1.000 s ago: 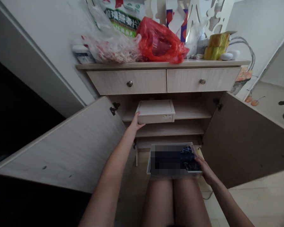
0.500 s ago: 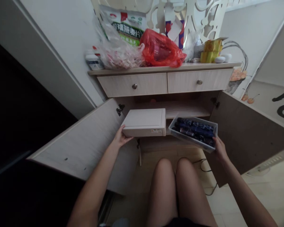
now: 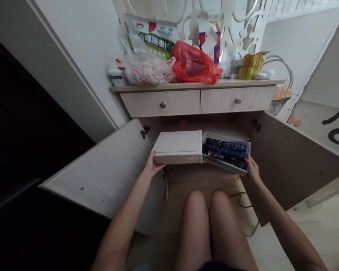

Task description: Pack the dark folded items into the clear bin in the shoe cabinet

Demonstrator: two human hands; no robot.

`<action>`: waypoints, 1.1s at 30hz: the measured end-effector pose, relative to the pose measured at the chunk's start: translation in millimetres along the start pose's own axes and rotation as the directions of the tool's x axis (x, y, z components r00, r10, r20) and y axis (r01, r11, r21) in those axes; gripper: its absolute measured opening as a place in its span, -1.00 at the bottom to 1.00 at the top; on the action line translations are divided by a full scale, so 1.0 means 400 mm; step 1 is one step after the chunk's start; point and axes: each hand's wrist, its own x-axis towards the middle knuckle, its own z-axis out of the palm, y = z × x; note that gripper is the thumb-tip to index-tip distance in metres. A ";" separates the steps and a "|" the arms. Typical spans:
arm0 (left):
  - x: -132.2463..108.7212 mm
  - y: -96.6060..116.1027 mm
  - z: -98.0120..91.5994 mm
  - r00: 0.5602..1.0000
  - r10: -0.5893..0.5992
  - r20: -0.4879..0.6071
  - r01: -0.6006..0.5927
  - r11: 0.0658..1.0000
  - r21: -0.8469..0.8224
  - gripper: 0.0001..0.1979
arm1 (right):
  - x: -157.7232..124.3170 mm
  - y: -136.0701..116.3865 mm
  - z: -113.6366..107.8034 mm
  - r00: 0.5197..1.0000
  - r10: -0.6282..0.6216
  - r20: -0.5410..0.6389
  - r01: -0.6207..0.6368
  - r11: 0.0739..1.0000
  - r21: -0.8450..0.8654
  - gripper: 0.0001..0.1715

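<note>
My left hand (image 3: 153, 165) grips the left front corner of a white box (image 3: 178, 143), thumb on the side and fingers beneath. A clear plastic bin (image 3: 224, 165) is held at its right end by my right hand (image 3: 252, 169). Dark blue and black plaid rolled items (image 3: 228, 151) lie in the bin. The bin's left end is beside the box's right side, touching or nearly so. Both are in front of the open cabinet shelf (image 3: 214, 128), between the two doors.
The left door (image 3: 96, 169) and right door (image 3: 299, 162) stand wide open. On the cabinet top are a red bag (image 3: 193, 64), a clear bag (image 3: 149, 71), yellow tape rolls (image 3: 251, 67) and a bottle (image 3: 116, 76). A cable (image 3: 244, 205) lies on the floor.
The white box has moved slightly right with my left hand. My right hand has brought the bin left and slightly up, closing the gap to the box.
</note>
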 end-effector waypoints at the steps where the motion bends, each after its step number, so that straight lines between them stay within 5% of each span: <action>1: 0.000 -0.003 -0.002 1.000 0.008 -0.005 -0.008 1.000 0.004 -0.44 | 0.000 -0.004 -0.002 1.000 0.005 -0.026 -0.005 1.000 -0.003 -0.32; 16: -0.018 -0.025 -0.002 1.000 0.017 -0.006 -0.016 0.997 0.069 -0.53 | 0.052 -0.058 -0.036 0.992 0.130 -0.003 -0.130 0.991 -0.020 -0.59; 22: -0.043 -0.068 0.036 1.000 -0.014 -0.012 0.015 0.999 0.047 -0.56 | 0.061 -0.048 0.009 0.984 0.171 0.052 -0.169 0.985 -0.044 -0.56; 33: -0.142 -0.170 0.132 0.999 -0.029 0.012 0.030 0.997 -0.069 -0.53 | 0.088 0.025 0.125 0.953 0.052 0.299 -0.027 0.996 -0.088 -0.31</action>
